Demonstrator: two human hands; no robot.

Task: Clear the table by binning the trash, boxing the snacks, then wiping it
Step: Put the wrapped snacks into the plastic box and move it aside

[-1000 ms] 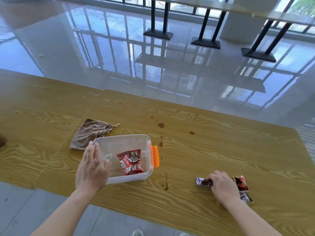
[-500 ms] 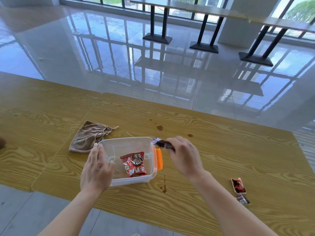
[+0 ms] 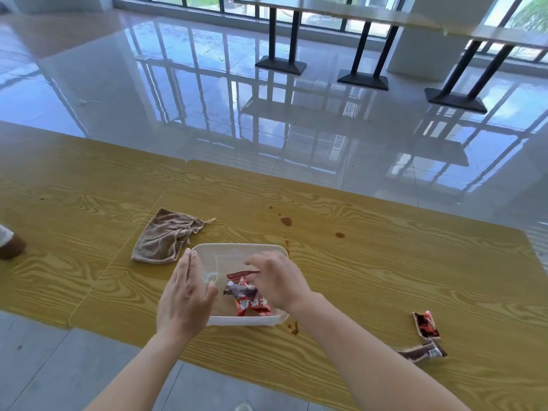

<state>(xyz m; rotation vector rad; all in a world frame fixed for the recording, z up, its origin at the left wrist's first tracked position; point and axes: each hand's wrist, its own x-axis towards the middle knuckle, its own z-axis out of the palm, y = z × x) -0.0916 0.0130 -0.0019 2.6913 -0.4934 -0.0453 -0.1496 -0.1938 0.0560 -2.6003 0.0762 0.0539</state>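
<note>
My left hand (image 3: 184,298) presses flat fingers (image 3: 185,271) on the box (image 3: 234,255), at the table (image 3: 370,262)'s near edge. My right hand (image 3: 278,283) hangs over the dark snack (image 3: 240,290) inside, grip unclear; two wrappers (image 3: 426,324) (image 3: 422,353) lie well apart rightward.

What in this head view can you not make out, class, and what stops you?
- Head view: whether the right hand grips the dark packet in the clear box; motion blur and the hand cover it.
- Head view: brown object at the left, cut off by the frame edge.
- Head view: print on the red wrapper and dark wrapper; too small.
</note>
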